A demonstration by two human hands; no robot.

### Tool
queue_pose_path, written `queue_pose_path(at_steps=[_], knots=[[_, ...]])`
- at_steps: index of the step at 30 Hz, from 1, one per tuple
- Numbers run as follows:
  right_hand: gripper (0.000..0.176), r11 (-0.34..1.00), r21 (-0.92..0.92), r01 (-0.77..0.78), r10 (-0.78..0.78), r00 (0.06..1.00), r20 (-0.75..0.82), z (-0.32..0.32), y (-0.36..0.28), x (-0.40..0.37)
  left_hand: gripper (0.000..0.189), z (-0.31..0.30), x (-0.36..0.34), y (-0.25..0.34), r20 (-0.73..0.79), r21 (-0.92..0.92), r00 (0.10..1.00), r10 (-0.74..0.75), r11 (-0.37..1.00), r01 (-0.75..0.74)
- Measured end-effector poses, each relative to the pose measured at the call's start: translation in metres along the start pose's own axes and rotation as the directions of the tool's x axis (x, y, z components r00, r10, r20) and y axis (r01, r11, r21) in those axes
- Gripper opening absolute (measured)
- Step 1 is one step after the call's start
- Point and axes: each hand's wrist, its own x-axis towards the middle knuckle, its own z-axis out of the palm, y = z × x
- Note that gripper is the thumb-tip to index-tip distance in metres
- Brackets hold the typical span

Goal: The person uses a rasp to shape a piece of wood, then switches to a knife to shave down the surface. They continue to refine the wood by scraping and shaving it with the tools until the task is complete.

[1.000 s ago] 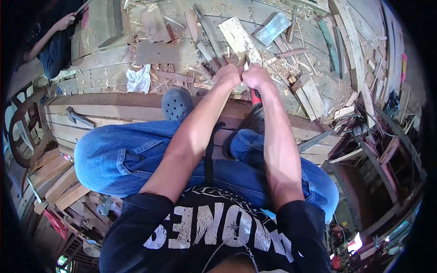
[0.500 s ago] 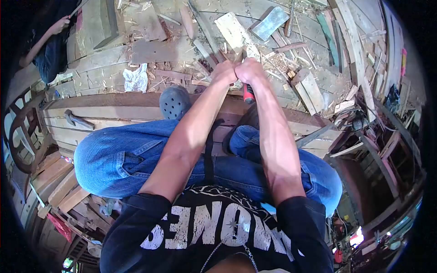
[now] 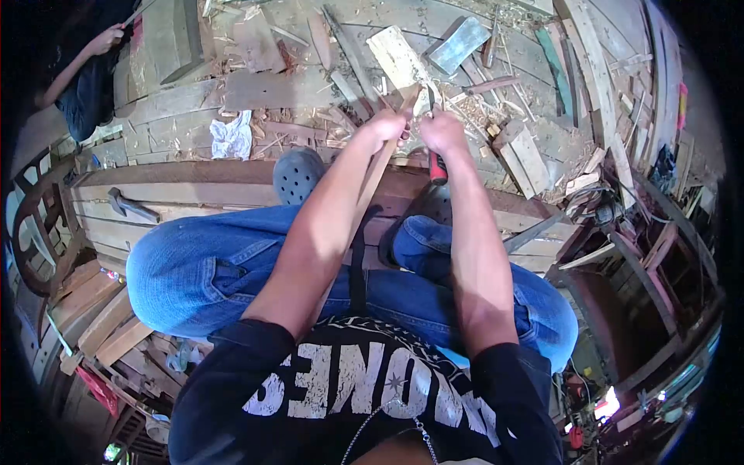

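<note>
My left hand (image 3: 386, 128) is closed around a thin wooden strip (image 3: 378, 172), which slants from beyond my fingers back under my left forearm. To its right, my right hand (image 3: 444, 132) grips a knife with a red and black handle (image 3: 439, 167). The knife's narrow blade (image 3: 432, 96) points away from me, a little right of the strip's far end. Blade and strip look slightly apart. Just beyond both hands lies a pale wood block (image 3: 394, 56) on the floor.
A grey rectangular block (image 3: 459, 45) lies beyond my right hand. Shavings and offcuts cover the plank floor. A hammer (image 3: 130, 205) rests on the beam at left, and a white crumpled cloth (image 3: 231, 136) lies past it. Another person's hand (image 3: 104, 41) shows at upper left.
My hands have moved apart, the right one shifting rightward with the knife. More of the wooden strip and the blade now shows between them.
</note>
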Motion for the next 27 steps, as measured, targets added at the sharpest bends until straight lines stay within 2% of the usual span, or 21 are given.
queue_pose_path(at_steps=[2,3,4,6,7,8,10,12,13,14,16,18,19,20,22,23,24,26,27], knots=[[0.044,0.998,0.057,-0.017,0.015,0.999,0.035,-0.007,0.003,-0.005,0.045,0.001,-0.019,0.014,0.066,-0.058,0.998,-0.014,0.998,0.018],[0.041,0.980,0.188,-0.063,0.064,0.998,0.000,-0.006,0.002,-0.011,0.045,0.002,-0.019,0.013,0.018,-0.121,0.998,-0.057,0.991,0.059],[0.041,0.980,0.190,-0.067,0.069,0.998,-0.004,-0.007,0.001,-0.013,0.045,0.003,-0.018,0.013,-0.029,-0.186,0.995,-0.101,0.978,0.093],[0.040,1.000,-0.025,0.000,0.001,0.999,0.050,-0.010,-0.003,-0.013,0.051,0.010,-0.020,0.014,-0.039,-0.144,0.998,-0.049,0.989,0.043],[0.039,0.999,0.050,-0.001,-0.001,0.999,0.044,-0.003,-0.004,-0.012,0.047,0.012,-0.021,0.015,-0.095,-0.144,0.995,-0.040,0.989,0.026],[0.039,0.999,0.048,0.005,-0.007,0.999,0.043,-0.001,-0.005,-0.011,0.044,0.012,-0.021,0.016,-0.151,-0.145,0.988,-0.032,0.989,0.010],[0.039,0.999,-0.036,0.034,-0.032,0.997,0.076,0.000,-0.012,-0.016,0.045,0.007,-0.003,0.005,-0.142,-0.087,0.990,0.010,0.996,-0.022],[0.042,1.000,-0.002,-0.019,0.019,0.992,0.127,-0.003,-0.019,-0.018,0.044,0.005,0.000,0.003,-0.110,0.182,0.993,0.035,0.983,-0.014],[0.045,1.000,-0.007,-0.012,0.013,0.995,0.097,-0.003,-0.022,-0.019,0.044,0.005,0.000,0.002,-0.109,0.183,0.993,0.033,0.983,-0.013],[0.049,1.000,-0.012,-0.009,0.010,0.998,0.066,-0.004,-0.024,-0.019,0.047,0.006,0.001,0.002,-0.136,0.264,0.988,0.068,0.964,-0.030],[0.044,0.999,-0.016,-0.028,0.029,0.997,0.077,-0.005,-0.032,-0.020,0.054,0.006,0.007,0.000,-0.184,0.421,0.972,0.146,0.905,-0.056],[0.051,0.994,0.004,-0.114,0.113,0.989,0.092,-0.006,-0.043,-0.022,0.060,0.002,0.057,-0.031,-0.211,0.468,0.965,0.156,0.883,-0.040],[0.060,0.996,-0.002,-0.089,0.089,0.995,0.046,-0.005,-0.044,-0.023,0.061,0.000,0.076,-0.046,-0.228,0.341,0.961,0.158,0.937,-0.073],[0.060,0.995,-0.001,-0.095,0.095,0.994,0.049,-0.003,-0.044,-0.023,0.063,0.000,0.084,-0.055,-0.242,0.207,0.958,0.155,0.973,-0.105],[0.055,0.997,0.055,-0.049,0.044,0.995,0.095,-0.004,-0.044,-0.022,0.063,-0.003,0.069,-0.048,-0.177,0.200,0.968,0.178,0.969,-0.142],[0.055,0.998,-0.006,-0.064,0.064,0.998,0.001,-0.003,-0.046,-0.026,0.062,-0.003,0.059,-0.042,-0.115,0.192,0.972,0.206,0.964,-0.182],[0.055,0.998,-0.005,-0.068,0.068,0.998,-0.012,-0.007,-0.049,-0.027,0.062,-0.001,0.049,-0.033,-0.106,0.196,0.971,0.216,0.962,-0.193],[0.054,0.996,0.025,-0.086,0.083,0.992,0.093,-0.014,-0.052,-0.030,0.059,0.002,0.032,-0.024,-0.142,0.133,0.968,0.209,0.973,-0.190],[0.054,0.991,0.072,-0.113,0.104,0.987,0.124,-0.020,-0.056,-0.038,0.055,0.002,0.042,-0.032,-0.111,-0.078,0.981,0.162,0.982,-0.171]])
